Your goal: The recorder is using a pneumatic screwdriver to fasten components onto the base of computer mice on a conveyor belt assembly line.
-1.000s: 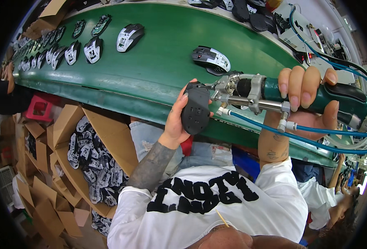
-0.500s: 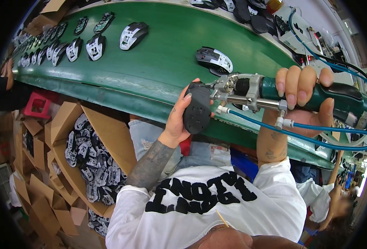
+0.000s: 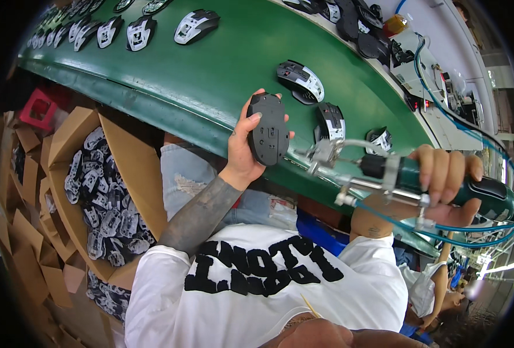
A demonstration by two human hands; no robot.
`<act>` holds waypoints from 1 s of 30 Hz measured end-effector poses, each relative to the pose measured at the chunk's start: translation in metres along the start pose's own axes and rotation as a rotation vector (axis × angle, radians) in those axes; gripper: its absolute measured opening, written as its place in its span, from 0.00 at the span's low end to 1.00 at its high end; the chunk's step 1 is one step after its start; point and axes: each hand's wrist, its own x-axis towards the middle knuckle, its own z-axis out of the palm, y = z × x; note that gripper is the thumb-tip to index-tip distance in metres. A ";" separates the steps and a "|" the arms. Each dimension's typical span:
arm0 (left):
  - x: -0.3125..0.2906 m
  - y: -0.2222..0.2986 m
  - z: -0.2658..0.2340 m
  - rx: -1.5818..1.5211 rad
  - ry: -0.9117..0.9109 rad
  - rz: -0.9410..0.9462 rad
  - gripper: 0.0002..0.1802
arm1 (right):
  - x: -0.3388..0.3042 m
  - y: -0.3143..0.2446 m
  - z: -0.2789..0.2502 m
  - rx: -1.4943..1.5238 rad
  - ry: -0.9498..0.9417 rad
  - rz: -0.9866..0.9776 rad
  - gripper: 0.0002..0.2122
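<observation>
A black computer mouse (image 3: 269, 130), its underside turned up toward me, is gripped by my left hand (image 3: 243, 145) over the near edge of the green belt. Fingers wrap its far side and the thumb presses on its edge. My right hand (image 3: 448, 180) is closed around a green power screwdriver (image 3: 409, 174) with a metal feeder head (image 3: 326, 153) and blue air hoses. The tool's tip points left at the mouse, with a gap between them. Beyond the hands, a grey and white mouse (image 3: 301, 81) and another mouse (image 3: 330, 123) lie on the belt.
A green conveyor belt (image 3: 228, 69) runs across, carrying a row of partly built mice (image 3: 139, 33) at the far left. An open carton (image 3: 138, 174) full of mouse shells stands at left. Black parts (image 3: 358, 26) lie along the far ledge. Another person (image 3: 422, 290) sits at right.
The screwdriver has drawn back to the right and down, away from the mouse. My left hand has turned the mouse more upright. More mice on the belt show beside the tool.
</observation>
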 end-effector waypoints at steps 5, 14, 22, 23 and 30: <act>0.004 -0.005 -0.002 0.032 -0.003 0.004 0.30 | -0.007 0.020 0.008 -0.135 0.027 0.086 0.18; 0.004 -0.007 -0.007 -0.010 0.006 0.019 0.29 | -0.011 0.023 0.000 -0.136 -0.002 0.124 0.18; 0.008 -0.001 -0.010 -0.015 0.033 0.034 0.28 | -0.011 0.038 0.004 -0.144 -0.026 0.165 0.17; 0.007 -0.001 -0.011 -0.015 0.033 0.036 0.28 | -0.010 0.039 0.005 -0.143 -0.028 0.166 0.17; 0.004 0.004 -0.016 -0.020 0.038 0.063 0.27 | 0.008 0.012 0.010 -0.018 0.007 0.037 0.17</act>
